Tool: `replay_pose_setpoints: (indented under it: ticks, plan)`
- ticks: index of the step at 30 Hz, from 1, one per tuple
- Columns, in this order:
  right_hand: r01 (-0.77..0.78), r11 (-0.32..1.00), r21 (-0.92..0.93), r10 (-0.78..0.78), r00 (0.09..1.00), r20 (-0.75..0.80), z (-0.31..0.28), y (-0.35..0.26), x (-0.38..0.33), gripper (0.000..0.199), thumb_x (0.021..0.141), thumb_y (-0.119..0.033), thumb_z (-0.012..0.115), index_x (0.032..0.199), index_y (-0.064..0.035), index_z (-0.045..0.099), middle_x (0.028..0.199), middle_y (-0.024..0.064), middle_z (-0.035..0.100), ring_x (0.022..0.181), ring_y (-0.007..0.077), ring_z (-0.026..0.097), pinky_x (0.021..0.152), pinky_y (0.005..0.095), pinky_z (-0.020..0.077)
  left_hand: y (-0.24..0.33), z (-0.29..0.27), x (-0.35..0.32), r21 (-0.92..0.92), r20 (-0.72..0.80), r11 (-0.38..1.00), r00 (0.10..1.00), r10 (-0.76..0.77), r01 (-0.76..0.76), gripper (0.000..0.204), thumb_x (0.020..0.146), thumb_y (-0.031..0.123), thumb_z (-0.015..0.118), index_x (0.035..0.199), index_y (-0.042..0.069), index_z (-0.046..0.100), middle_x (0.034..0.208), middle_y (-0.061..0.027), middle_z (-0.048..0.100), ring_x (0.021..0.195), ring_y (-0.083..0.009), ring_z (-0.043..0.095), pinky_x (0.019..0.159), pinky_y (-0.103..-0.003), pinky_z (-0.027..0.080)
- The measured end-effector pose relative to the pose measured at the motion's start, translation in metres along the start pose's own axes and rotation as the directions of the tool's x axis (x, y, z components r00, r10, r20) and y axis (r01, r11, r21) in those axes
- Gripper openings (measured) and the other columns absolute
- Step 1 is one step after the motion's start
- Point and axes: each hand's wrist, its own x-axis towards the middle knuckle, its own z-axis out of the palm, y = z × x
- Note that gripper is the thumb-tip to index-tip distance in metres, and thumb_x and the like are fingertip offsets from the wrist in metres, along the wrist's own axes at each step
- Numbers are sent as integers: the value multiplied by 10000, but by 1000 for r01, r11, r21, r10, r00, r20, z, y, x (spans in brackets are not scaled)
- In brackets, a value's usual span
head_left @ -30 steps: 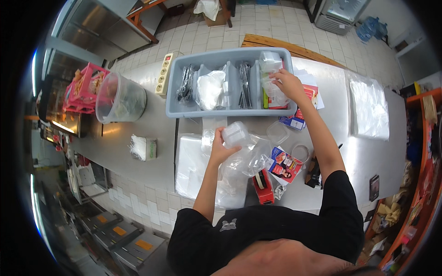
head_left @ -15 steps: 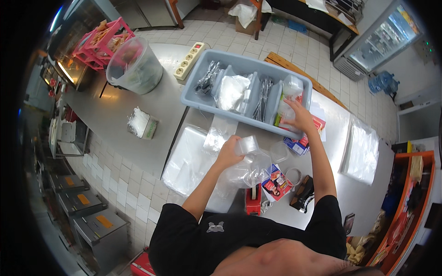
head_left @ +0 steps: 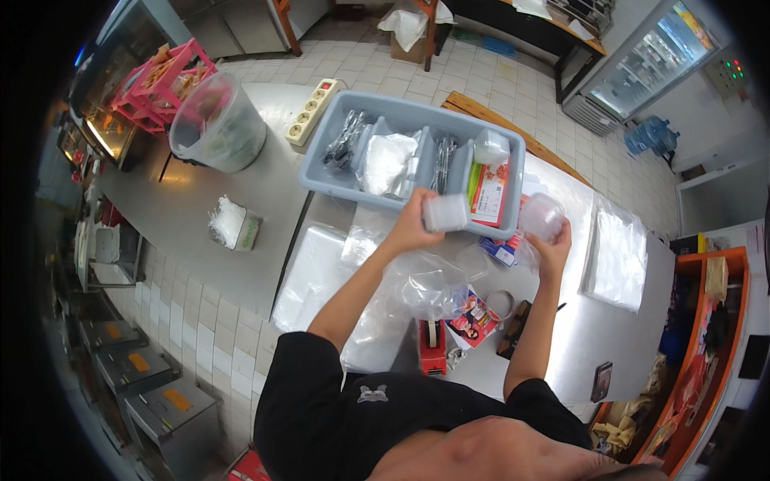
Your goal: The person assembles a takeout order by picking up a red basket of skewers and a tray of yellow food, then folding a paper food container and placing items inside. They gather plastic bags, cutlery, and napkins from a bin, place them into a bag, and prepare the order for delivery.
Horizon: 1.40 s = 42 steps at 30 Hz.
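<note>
My left hand [head_left: 413, 227] is closed around a short stack of clear plastic tubs or lids [head_left: 447, 213], blurred by motion, over the near edge of the grey-blue divided bin [head_left: 365, 190]. To its right, my right hand [head_left: 552, 247] grips a clear round plastic tub [head_left: 542, 214] just off the bin's right side. In the bin's right compartment lie another clear tub [head_left: 491, 147] and red and green printed cards [head_left: 491, 195]. The other compartments hold wrapped dark cutlery [head_left: 345, 143], a white bundle [head_left: 389, 163] and thin dark packets [head_left: 443, 163].
Clear plastic bags [head_left: 309, 276] cover the near table, beside a red tape dispenser [head_left: 432, 353], a tape roll [head_left: 499, 303] and leaflets [head_left: 473, 322]. More bags [head_left: 618, 260] lie right, with a phone [head_left: 601, 381]. Left stand a clear bucket [head_left: 220, 128] and a power strip [head_left: 311, 115].
My right hand has come out of the bin's right compartment toward me, now with a clear tub. My left hand has risen to the bin's edge with its stack, away from the bags.
</note>
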Motion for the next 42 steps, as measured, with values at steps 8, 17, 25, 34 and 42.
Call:
replay_pose_setpoints:
  ticks: [8, 17, 25, 34, 42]
  plan:
    - [-31, 980, 195, 62, 986, -155, -28, -23, -72, 725, 522, 59, 777, 1154, -50, 436, 1061, 75, 562, 1010, 207, 551, 905, 340, 440, -19, 57, 102, 510, 508, 856, 831, -224, -81, 605, 597, 175, 713, 1123, 89, 427, 1230, -147, 508, 1138, -302, 506, 992, -523, 276]
    - [-81, 984, 159, 96, 991, -93, -54, -16, -122, 672, 530, 4, 826, 1083, -63, 451, 1031, 66, 573, 987, 188, 565, 883, 327, 455, -48, 42, 168, 356, 310, 933, 934, -178, 60, 687, 634, 341, 761, 1231, 136, 489, 1250, -128, 523, 1155, -273, 511, 944, -411, 403]
    - [-61, 990, 130, 64, 998, -22, -50, -13, -145, 594, 553, -60, 858, 1002, -67, 470, 944, 48, 576, 907, 150, 574, 805, 302, 475, -42, 93, 201, 755, 59, 656, 995, -79, 7, 902, 564, 480, 808, 1305, 133, 429, 1155, -191, 492, 1034, -367, 551, 841, -459, 472]
    - [-119, 989, 83, 118, 993, 18, -44, -16, -168, 568, 562, -87, 869, 980, -59, 486, 900, 35, 567, 857, 128, 572, 765, 278, 475, -26, 120, 214, 788, -183, 540, 951, -250, 294, 846, 588, 435, 798, 1260, 86, 420, 1100, -194, 545, 987, -379, 585, 821, -469, 483]
    - [141, 988, -60, -138, 989, 59, -63, -28, -154, 481, 522, -22, 828, 928, -68, 575, 948, 64, 561, 911, 173, 555, 775, 302, 458, 50, 59, 158, 382, 186, 921, 983, -2, -71, 796, 522, 165, 775, 1229, 28, 435, 1116, -161, 584, 1039, -248, 581, 897, -331, 465]
